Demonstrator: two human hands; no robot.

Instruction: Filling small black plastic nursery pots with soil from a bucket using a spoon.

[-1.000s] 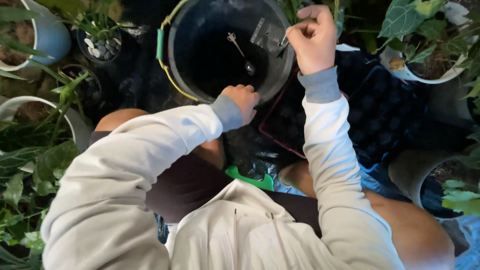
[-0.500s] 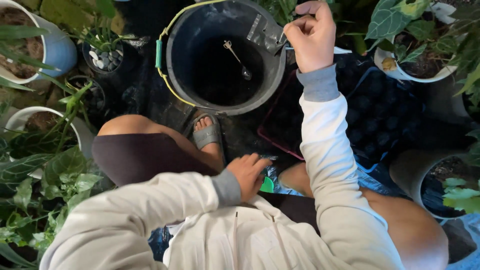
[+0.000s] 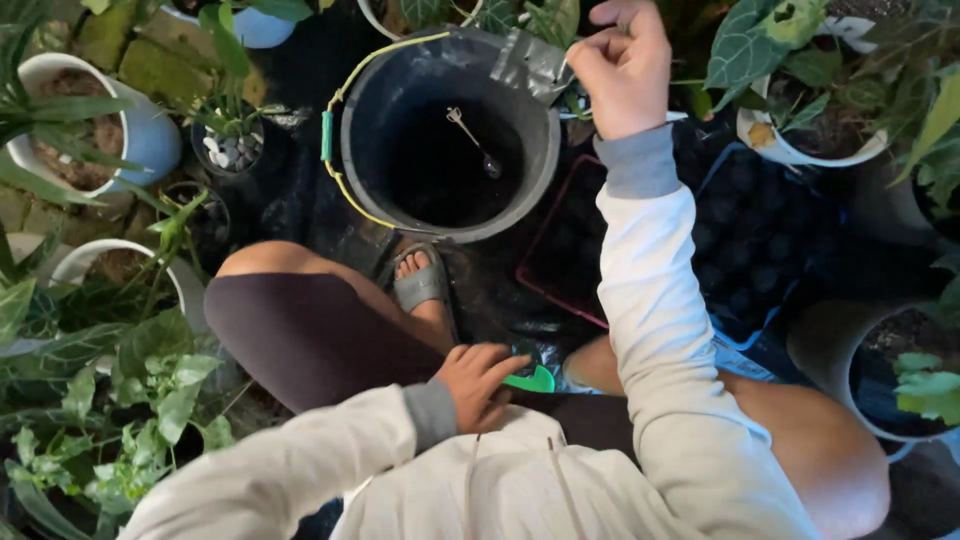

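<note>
My right hand [image 3: 625, 68] is raised over the rim of a black bucket [image 3: 450, 130] and pinches a small clear plastic bag [image 3: 535, 62]. A metal spoon [image 3: 475, 142] lies inside the bucket on dark soil. My left hand [image 3: 480, 385] is low, close to my chest, with its fingers curled on a green plastic object [image 3: 532, 380] between my knees. My sandalled foot [image 3: 420, 285] rests just in front of the bucket.
Dark seedling trays [image 3: 745, 225] lie to the right of the bucket. Potted plants ring the spot: white pots at left [image 3: 90, 110], a small pot with pebbles [image 3: 228, 150], a white pot at upper right [image 3: 800, 150], and leafy plants at lower left [image 3: 110, 400].
My left hand has drawn back from the bucket's near rim down to the green object at my lap. The right hand keeps the clear bag over the bucket rim.
</note>
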